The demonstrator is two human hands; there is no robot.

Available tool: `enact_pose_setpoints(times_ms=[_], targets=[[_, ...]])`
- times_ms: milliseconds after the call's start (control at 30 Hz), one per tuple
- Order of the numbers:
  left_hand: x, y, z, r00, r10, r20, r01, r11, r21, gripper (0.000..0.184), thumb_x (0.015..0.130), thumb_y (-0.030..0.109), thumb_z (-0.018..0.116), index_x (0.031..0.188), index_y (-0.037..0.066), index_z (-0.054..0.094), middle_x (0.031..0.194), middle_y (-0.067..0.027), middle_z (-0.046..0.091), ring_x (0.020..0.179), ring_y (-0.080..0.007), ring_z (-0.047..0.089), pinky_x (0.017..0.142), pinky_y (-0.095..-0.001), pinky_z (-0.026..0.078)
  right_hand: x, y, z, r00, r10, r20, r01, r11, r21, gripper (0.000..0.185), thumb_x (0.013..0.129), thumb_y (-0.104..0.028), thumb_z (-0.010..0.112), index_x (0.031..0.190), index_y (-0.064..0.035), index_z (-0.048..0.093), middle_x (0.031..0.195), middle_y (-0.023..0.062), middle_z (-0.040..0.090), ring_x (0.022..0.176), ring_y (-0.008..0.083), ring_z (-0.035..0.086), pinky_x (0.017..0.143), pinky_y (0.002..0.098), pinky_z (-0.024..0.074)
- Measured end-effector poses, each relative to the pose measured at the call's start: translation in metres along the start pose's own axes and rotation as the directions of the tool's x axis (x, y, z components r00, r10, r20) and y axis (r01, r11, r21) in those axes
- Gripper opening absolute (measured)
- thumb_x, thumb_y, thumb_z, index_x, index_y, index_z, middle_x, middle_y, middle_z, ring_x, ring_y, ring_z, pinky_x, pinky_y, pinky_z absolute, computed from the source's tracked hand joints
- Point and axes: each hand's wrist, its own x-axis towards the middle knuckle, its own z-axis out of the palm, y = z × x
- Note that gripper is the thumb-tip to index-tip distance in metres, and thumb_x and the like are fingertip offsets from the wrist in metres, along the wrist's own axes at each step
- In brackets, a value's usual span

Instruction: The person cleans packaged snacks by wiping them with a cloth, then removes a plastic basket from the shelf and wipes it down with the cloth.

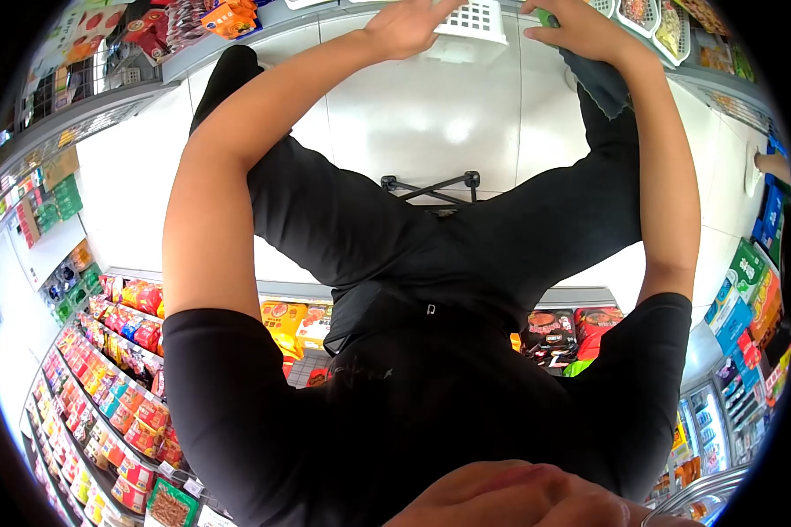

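Note:
At the top edge, my left hand [406, 28] is at the left side of a white plastic basket [473, 25] with square holes, its fingers on the rim. Part of that hand and the basket's upper part are cut off by the frame. The basket juts out over the tiled floor. To its right, my right hand [584, 33] is closed around a dark grey cloth [599, 81] that hangs down beside my leg. Something green shows between its thumb and fingers.
A shelf edge [277, 19] runs along the top, with orange packets [230, 18] on the left and white baskets [674, 33] of packaged goods on the right. A black folding stool frame [431, 190] is between my legs. Snack shelves [105, 413] stand behind me; another person's foot [752, 171] shows far right.

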Motion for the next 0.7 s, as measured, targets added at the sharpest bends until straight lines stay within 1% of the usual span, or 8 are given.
enact_pose_setpoints(times_ms=[100,167,267,400,533,600,633,700], targets=[[-0.004,-0.011,0.006,0.994,0.111,-0.017,-0.111,0.994,0.021,0.067,0.082,-0.003,0.055,0.147,0.012,0.045,0.142,-0.0271,0.042,0.123,-0.0486,0.053,0.099,-0.0524,0.049,0.002,0.010,0.007,0.995,-0.086,-0.058,0.084,0.996,-0.033,0.049,0.089,-0.038,0.075,0.125,-0.0046,0.067,0.102,0.0240,0.073,0.098,0.0403,0.071,0.086,0.0462,0.0548],[-0.006,-0.011,0.003,0.990,0.139,0.034,-0.140,0.990,0.022,0.068,0.082,-0.004,0.056,0.147,0.012,0.045,0.143,-0.0268,0.042,0.124,-0.0482,0.052,0.101,-0.0511,0.048,0.001,0.002,0.000,1.000,-0.011,-0.003,0.011,1.000,0.011,0.049,0.089,-0.038,0.075,0.124,-0.0044,0.067,0.102,0.0240,0.073,0.098,0.0399,0.071,0.087,0.0455,0.0548],[-0.001,-0.019,-0.024,0.931,0.364,0.005,-0.361,0.925,-0.118,0.073,0.081,-0.005,0.059,0.149,0.014,0.043,0.144,-0.0257,0.042,0.127,-0.0475,0.051,0.103,-0.0489,0.048,0.000,0.010,0.002,0.999,-0.041,-0.031,0.042,0.998,0.037,0.049,0.089,-0.036,0.076,0.125,-0.0038,0.067,0.105,0.0240,0.073,0.100,0.0390,0.070,0.089,0.0442,0.0546],[-0.018,-0.015,-0.068,0.941,0.338,0.005,-0.337,0.940,-0.045,0.073,0.078,-0.006,0.063,0.146,0.016,0.051,0.153,-0.0245,0.038,0.129,-0.0476,0.053,0.103,-0.0472,0.050,-0.005,0.018,-0.005,1.000,-0.010,-0.016,0.011,0.995,0.100,0.045,0.090,-0.030,0.073,0.126,-0.0032,0.067,0.112,0.0227,0.073,0.106,0.0367,0.069,0.092,0.0425,0.0538],[-0.019,-0.015,-0.110,0.735,0.665,-0.131,-0.654,0.747,0.122,0.063,0.084,0.006,0.074,0.143,0.017,0.055,0.148,-0.0253,0.049,0.132,-0.0442,0.053,0.105,-0.0452,0.050,-0.005,0.057,-0.005,1.000,0.031,-0.001,-0.031,0.984,0.175,0.038,0.094,-0.023,0.064,0.125,-0.0019,0.068,0.117,0.0203,0.072,0.110,0.0318,0.068,0.096,0.0405,0.0521],[-0.025,-0.009,-0.114,0.792,0.580,-0.192,-0.590,0.807,0.003,0.055,0.090,0.015,0.077,0.141,0.010,0.056,0.145,-0.0253,0.053,0.133,-0.0410,0.054,0.109,-0.0442,0.047,-0.005,0.070,-0.007,0.985,0.172,0.016,-0.171,0.953,0.251,0.036,0.095,-0.020,0.059,0.125,-0.0017,0.069,0.119,0.0193,0.072,0.111,0.0298,0.068,0.098,0.0398,0.0512],[-0.033,0.006,-0.124,0.849,0.486,-0.207,-0.516,0.846,-0.131,0.053,0.091,0.015,0.077,0.140,0.007,0.057,0.146,-0.0254,0.052,0.133,-0.0405,0.054,0.110,-0.0438,0.046,-0.003,0.077,-0.008,0.975,0.193,0.113,-0.223,0.868,0.444,0.036,0.095,-0.020,0.057,0.123,-0.0015,0.070,0.121,0.0184,0.072,0.110,0.0281,0.067,0.099,0.0392,0.0505],[-0.037,0.008,-0.123,0.905,0.365,-0.220,-0.422,0.839,-0.342,0.054,0.091,0.016,0.078,0.138,-0.001,0.056,0.147,-0.0259,0.052,0.134,-0.0390,0.054,0.112,-0.0427,0.044,-0.004,0.087,-0.001,0.982,0.175,0.077,-0.189,0.832,0.522,0.037,0.094,-0.021,0.057,0.123,-0.0019,0.070,0.120,0.0189,0.072,0.111,0.0299,0.067,0.099,0.0397,0.0508]])
